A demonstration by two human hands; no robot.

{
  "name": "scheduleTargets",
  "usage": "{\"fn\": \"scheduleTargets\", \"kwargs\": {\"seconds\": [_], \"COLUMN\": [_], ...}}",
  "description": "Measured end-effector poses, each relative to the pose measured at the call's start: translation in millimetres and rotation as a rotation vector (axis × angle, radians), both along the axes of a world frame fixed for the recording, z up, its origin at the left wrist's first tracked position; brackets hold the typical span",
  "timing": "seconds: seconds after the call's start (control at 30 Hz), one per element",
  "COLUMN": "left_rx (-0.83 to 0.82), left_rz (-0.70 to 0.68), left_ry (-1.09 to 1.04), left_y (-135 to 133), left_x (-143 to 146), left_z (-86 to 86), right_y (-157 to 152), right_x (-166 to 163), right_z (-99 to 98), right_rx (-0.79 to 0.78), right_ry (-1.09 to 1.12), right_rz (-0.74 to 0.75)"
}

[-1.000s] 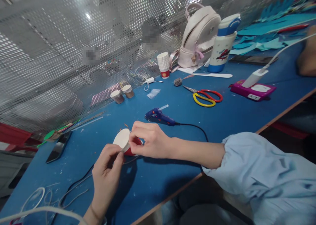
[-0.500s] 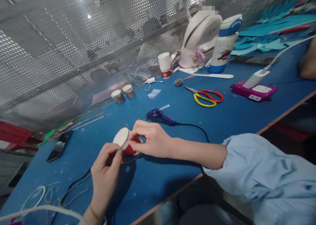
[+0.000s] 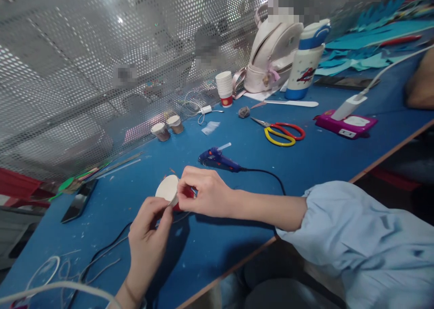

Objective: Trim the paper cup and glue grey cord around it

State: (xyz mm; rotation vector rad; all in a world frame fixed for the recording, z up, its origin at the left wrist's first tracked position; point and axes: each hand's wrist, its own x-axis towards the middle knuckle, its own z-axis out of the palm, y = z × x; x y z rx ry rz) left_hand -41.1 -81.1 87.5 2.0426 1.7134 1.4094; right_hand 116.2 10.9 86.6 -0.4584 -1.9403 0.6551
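Note:
A small red paper cup (image 3: 167, 187) is held between my two hands over the blue table, its round white end facing up and toward me. My left hand (image 3: 149, 223) is closed, thumb and fingertips pinching the near edge of that white end. On the far right side, my right hand (image 3: 203, 189) pinches the cup with curled fingers, hiding most of its red wall. A thin cord seems to pass below the cup, but its path is partly hidden. Just beyond my right hand lies a blue glue gun (image 3: 219, 159) with a clear stick in its back.
Scissors (image 3: 280, 133), a stack of paper cups (image 3: 224, 89), two covered cups (image 3: 160, 131), a purple power socket (image 3: 346, 122), a bottle (image 3: 307, 60) and a backpack (image 3: 274, 55) stand beyond. A phone (image 3: 79, 201) and loose cords (image 3: 98, 259) lie left. Another person's arm (image 3: 420, 85) rests at right.
The cup's white end has turned slightly more toward me, and less of its red side shows. My right hand's fingers have curled in closer; my left hand has shifted slightly right.

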Motion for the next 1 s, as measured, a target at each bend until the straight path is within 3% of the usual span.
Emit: {"fn": "scheduleTargets", "kwargs": {"seconds": [0.17,0.37,0.53,0.73,0.83,1.0], "left_rx": [-0.026,-0.031,-0.035,-0.051,-0.030,0.022], "left_rz": [0.001,-0.001,0.034,0.005,0.022,0.066], "left_ry": [-0.039,-0.177,-0.311,-0.367,-0.333,-0.195], "left_y": [-0.9,-1.2,1.4,5.5,6.1,6.5], "left_x": [-0.1,-6.7,-13.4,-21.6,-24.6,-27.3], "left_z": [1.2,0.4,-1.2,-3.8,-2.2,4.9], "right_y": [7.2,19.5,20.8,18.3,15.6,11.0], "right_x": [-0.6,9.4,20.9,18.4,14.8,18.0], "right_z": [-0.7,11.6,19.8,14.2,7.6,2.7], "right_rx": [0.011,-0.167,-0.307,-0.323,-0.293,-0.086], "right_ry": [0.048,0.212,0.250,0.119,-0.023,-0.342], "right_rz": [-0.079,-0.101,-0.021,0.067,0.192,0.610]}}
